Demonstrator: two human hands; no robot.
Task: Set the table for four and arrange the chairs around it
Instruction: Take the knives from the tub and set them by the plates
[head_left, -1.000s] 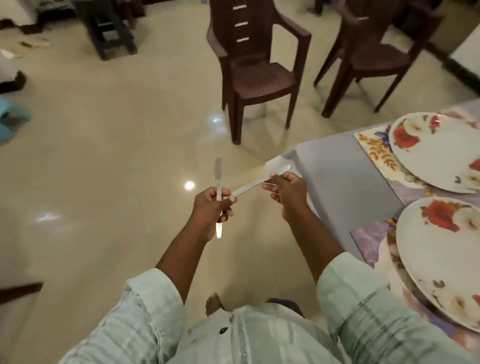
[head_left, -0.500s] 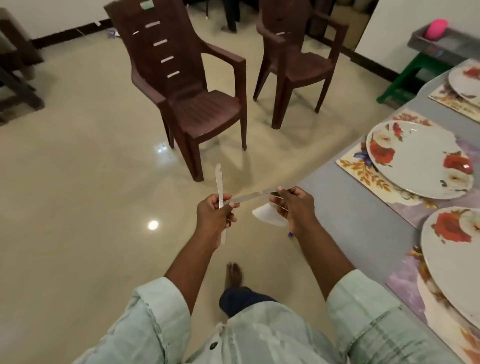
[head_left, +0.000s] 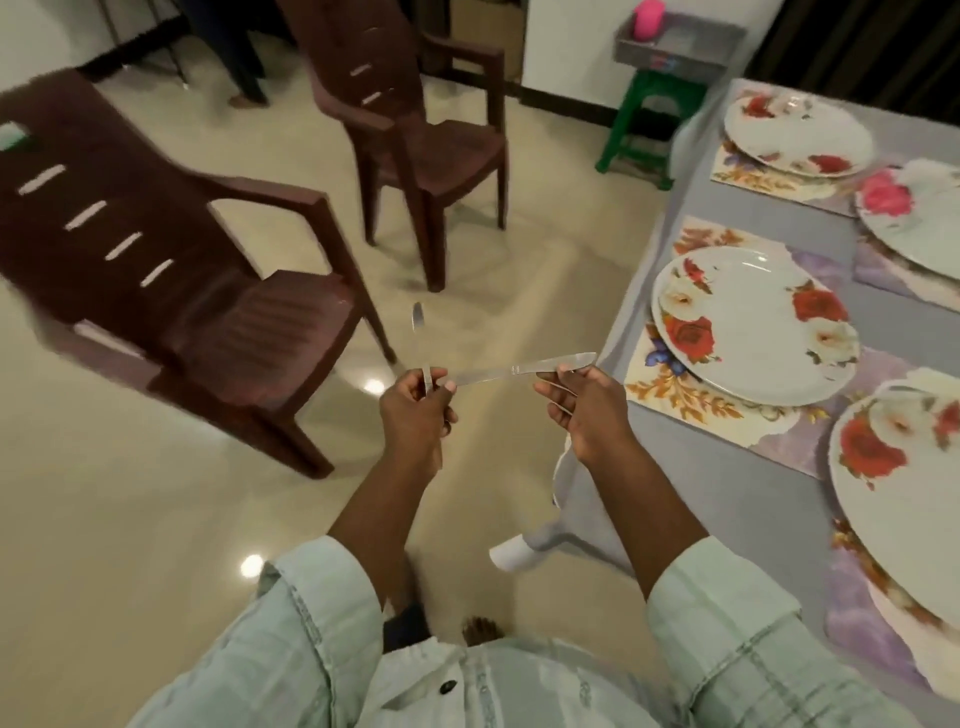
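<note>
As we have turned toward the bench (head_left: 675, 457), four plates (head_left: 753, 325) now show; left hand (head_left: 415, 410) pinches one knife (head_left: 420, 338), right hand (head_left: 582, 402) another knife (head_left: 524, 368), ready for placing.

There is one view only, from the camera on my head, wide-angled and tipped forward and down. It looks along my forearms to my hands, my left hand (head_left: 415, 410) and right hand (head_left: 587, 410) close in at mid-frame. The table (head_left: 737, 499) edge runs down the right side, the floor (head_left: 130, 519) fills the left, and chairs stand farther off toward the top.
</note>
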